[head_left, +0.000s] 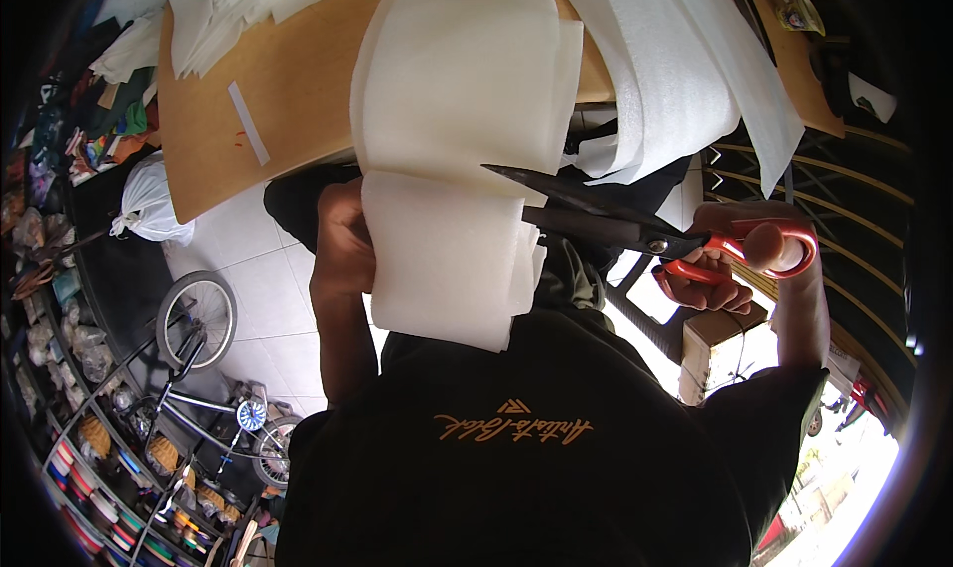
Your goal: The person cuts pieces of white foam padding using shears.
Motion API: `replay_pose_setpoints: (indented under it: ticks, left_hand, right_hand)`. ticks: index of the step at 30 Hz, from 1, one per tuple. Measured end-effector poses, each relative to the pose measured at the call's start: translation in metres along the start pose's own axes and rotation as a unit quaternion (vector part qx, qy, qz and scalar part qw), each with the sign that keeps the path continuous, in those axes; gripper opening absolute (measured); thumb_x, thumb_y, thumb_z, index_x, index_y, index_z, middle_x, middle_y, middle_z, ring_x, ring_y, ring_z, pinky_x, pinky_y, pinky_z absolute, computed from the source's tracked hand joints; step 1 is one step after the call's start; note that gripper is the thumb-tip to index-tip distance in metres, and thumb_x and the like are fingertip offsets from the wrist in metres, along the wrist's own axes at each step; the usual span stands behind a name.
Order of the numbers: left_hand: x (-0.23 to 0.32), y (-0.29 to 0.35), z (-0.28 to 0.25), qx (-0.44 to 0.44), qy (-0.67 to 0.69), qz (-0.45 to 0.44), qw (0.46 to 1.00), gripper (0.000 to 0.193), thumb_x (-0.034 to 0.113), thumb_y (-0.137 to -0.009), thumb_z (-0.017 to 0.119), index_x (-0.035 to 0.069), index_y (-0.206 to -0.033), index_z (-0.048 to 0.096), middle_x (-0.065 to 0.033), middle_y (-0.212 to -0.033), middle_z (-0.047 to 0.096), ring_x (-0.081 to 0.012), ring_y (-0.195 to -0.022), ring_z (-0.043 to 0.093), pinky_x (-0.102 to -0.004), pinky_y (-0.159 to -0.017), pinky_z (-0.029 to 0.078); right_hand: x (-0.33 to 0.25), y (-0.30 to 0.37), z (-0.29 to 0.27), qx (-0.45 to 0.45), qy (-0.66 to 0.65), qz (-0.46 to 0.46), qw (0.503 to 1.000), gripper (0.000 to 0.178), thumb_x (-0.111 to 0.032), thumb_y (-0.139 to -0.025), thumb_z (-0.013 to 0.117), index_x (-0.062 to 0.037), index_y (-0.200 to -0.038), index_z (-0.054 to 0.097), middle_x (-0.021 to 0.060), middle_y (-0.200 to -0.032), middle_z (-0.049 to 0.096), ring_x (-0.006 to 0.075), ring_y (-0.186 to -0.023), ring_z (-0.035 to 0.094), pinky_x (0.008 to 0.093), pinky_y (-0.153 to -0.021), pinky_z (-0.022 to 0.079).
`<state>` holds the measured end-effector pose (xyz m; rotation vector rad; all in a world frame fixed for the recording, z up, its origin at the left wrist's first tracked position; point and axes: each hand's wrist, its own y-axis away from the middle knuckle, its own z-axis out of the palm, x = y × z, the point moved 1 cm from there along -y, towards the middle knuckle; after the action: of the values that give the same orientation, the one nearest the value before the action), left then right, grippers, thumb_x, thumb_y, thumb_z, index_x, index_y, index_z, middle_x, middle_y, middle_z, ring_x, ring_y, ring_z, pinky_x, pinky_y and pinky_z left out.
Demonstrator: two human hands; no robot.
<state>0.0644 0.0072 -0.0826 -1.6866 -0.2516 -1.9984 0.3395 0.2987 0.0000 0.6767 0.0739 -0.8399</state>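
Observation:
A stack of white, slightly see-through sheets (pixel 462 90), like thin foam, hangs over the table edge, its lower part folded toward me. My left hand (pixel 342 224) grips the stack by its left edge at the fold, fingers partly hidden behind the sheets. In my right hand (pixel 720 287) are large scissors (pixel 660 245) with red handles and dark blades, thumb in one loop and fingers curled around the other. The blades are apart and point left. The upper blade lies over the stack near the fold; the lower one meets the stack's right edge, its tip hidden.
More white sheeting (pixel 665 61) drapes off the right of the wooden table (pixel 288 110). A white strip (pixel 248 122) and a pile of sheets (pixel 223 11) lie on the table's left part. A tied white bag (pixel 154 205), a bicycle (pixel 199 408) and loaded shelving stand left; a cardboard box (pixel 720 339) is right.

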Motion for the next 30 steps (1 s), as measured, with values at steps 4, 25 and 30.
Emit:
replay_pose_setpoints:
  ticks: [4, 25, 30]
  left_hand:
    - [-0.007, 0.002, -0.011, -0.043, -0.053, 0.02, 0.997, 0.047, 0.012, -0.055, 0.088, -0.005, -0.093, 0.066, -0.0077, -0.089, 0.069, -0.0103, -0.075, 0.062, -0.0252, -0.067, 0.049]
    - [0.021, -0.004, 0.006, 0.022, -0.067, -0.059, 0.996, 0.046, 0.011, -0.054, 0.088, -0.004, -0.092, 0.066, -0.0073, -0.085, 0.07, -0.0106, -0.074, 0.063, -0.0255, -0.069, 0.049]
    - [0.021, -0.002, 0.007, 0.034, -0.064, -0.063, 0.995, 0.045, 0.009, -0.054, 0.088, -0.004, -0.091, 0.066, -0.007, -0.084, 0.07, -0.0102, -0.073, 0.063, -0.0255, -0.068, 0.049]
  right_hand:
    - [-0.006, 0.0, 0.003, 0.0, 0.002, -0.006, 1.0, 0.072, -0.053, -0.087, 0.056, 0.0137, -0.115, 0.047, 0.0183, -0.092, 0.06, 0.0139, -0.068, 0.059, 0.0208, -0.056, 0.049]
    - [-0.023, -0.004, 0.005, 0.002, 0.005, -0.022, 1.0, 0.066, -0.049, -0.086, 0.061, 0.0113, -0.111, 0.05, 0.0181, -0.092, 0.059, 0.0168, -0.071, 0.06, 0.023, -0.056, 0.05]
    - [-0.025, -0.004, 0.005, 0.001, 0.006, -0.024, 1.0, 0.065, -0.048, -0.085, 0.062, 0.0108, -0.11, 0.051, 0.018, -0.092, 0.059, 0.0175, -0.072, 0.061, 0.0235, -0.056, 0.05]
